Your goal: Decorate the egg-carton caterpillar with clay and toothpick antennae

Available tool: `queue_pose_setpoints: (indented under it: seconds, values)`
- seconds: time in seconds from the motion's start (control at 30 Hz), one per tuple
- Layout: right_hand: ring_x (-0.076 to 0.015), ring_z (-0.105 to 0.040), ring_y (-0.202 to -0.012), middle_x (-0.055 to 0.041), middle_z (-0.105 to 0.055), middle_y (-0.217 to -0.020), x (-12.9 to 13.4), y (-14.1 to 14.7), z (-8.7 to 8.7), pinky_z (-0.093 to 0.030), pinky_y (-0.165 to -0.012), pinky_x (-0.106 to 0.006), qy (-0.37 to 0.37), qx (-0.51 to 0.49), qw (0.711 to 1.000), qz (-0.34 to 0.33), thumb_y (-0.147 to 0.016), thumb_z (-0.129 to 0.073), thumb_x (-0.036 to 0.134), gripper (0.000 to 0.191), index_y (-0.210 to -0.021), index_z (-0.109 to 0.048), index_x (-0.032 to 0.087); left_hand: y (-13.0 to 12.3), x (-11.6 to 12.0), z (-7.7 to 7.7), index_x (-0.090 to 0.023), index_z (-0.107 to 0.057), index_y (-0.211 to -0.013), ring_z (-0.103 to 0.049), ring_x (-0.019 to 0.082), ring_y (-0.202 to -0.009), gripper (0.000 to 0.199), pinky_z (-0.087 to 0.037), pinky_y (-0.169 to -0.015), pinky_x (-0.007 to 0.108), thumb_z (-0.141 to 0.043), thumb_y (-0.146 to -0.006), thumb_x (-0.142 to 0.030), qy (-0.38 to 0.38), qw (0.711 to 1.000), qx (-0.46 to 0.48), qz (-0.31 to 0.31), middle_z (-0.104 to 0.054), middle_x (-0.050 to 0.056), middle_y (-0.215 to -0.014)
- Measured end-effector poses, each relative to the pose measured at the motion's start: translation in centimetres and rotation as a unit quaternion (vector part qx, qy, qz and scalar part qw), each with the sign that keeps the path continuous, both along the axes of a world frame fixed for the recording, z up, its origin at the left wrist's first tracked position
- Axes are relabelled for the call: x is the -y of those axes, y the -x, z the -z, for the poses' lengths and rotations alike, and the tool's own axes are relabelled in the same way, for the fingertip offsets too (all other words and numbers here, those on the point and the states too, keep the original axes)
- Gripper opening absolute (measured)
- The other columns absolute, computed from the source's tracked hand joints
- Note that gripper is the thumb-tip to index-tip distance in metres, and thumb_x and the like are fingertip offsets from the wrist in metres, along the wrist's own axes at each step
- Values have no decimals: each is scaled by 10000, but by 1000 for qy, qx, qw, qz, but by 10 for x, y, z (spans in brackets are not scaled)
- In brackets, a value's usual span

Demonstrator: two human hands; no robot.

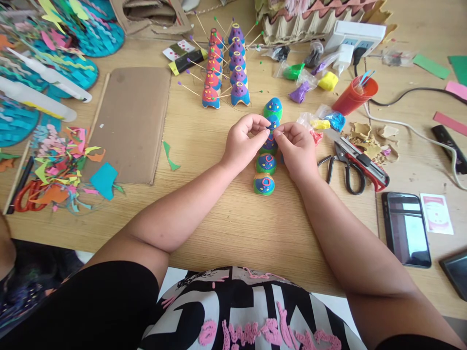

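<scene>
A row of blue and green clay figures [266,164] with small faces stands on the wooden table in front of me. The near ones carry red clay loops. My left hand [248,138] and my right hand [296,146] meet over the middle of this row, thumbs and fingertips pinched together. Whatever lies between the fingertips is too small to make out. Part of the row is hidden behind the fingers. Farther back stand red and blue figures [211,87] and purple and blue figures [239,92] with pin-like sticks poking out.
Brown cardboard [127,126] lies left, beside colourful paper scraps [60,167] and white glue bottles [36,99]. Bagged clay [301,92], an orange cup [353,95], scissors [346,167], a red cutter [365,165] and a phone [406,228] are on the right. A power strip [355,36] trails cables.
</scene>
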State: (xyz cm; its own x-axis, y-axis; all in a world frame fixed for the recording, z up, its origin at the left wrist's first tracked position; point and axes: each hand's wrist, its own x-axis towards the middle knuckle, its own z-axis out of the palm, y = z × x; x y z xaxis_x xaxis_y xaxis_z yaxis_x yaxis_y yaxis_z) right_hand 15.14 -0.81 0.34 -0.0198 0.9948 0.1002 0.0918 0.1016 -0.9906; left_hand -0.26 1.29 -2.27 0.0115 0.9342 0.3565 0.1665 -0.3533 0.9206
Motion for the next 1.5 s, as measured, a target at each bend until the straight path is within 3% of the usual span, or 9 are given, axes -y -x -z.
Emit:
queue_pose_setpoints:
  seconds: [0.27,0.5,0.7,1.13,1.33,1.5]
  values:
    - [-87,-391,-569,42,-508,-662,1,1,-1,-319,-498,-248,7,-14,1000,6,-875,-758,572,358,-879,-632,237,-2,3,-5,-228,-696,-997,-737,134,-912,81,-614,-890,298,-717,-926,-261,-13,1000,-6,-10,-780,11,-985]
    - [-117,-509,-666,20,-537,-702,-1,0,-2,-417,-563,-257,-10,1,1000,3,-893,-713,621,393,-873,-642,235,-1,2,-3,-242,-681,-1055,-769,150,-947,142,-616,-911,316,-610,-1012,-358,-14,1000,4,-22,-788,27,-1021]
    - [-112,-496,-637,22,-540,-729,-2,0,2,-425,-549,-254,-18,-7,1000,12,-911,-698,607,363,-903,-616,253,1,3,-6,-260,-682,-1052,-766,142,-913,193,-607,-902,306,-590,-1029,-428,-20,999,0,-44,-788,21,-988]
    - [-152,-599,-793,-8,-587,-754,4,2,-7,-497,-631,-267,-22,1,999,25,-915,-687,594,368,-847,-660,233,0,4,-6,-254,-675,-1050,-767,149,-918,214,-611,-884,308,-587,-1028,-448,-23,999,-4,-27,-785,30,-1017]
    - [-142,-581,-765,-2,-577,-744,3,1,-6,-483,-630,-266,-28,17,999,15,-923,-676,592,374,-842,-664,227,1,4,-5,-258,-677,-1069,-770,153,-954,240,-606,-897,305,-573,-1036,-473,-27,999,-12,-17,-785,29,-1029]
    - [-109,-483,-643,23,-535,-695,2,0,-3,-401,-559,-258,-16,17,1000,12,-898,-716,591,373,-846,-648,228,1,4,-5,-255,-680,-1064,-768,149,-950,204,-604,-905,306,-585,-1036,-434,-28,999,-7,-15,-786,27,-1016]
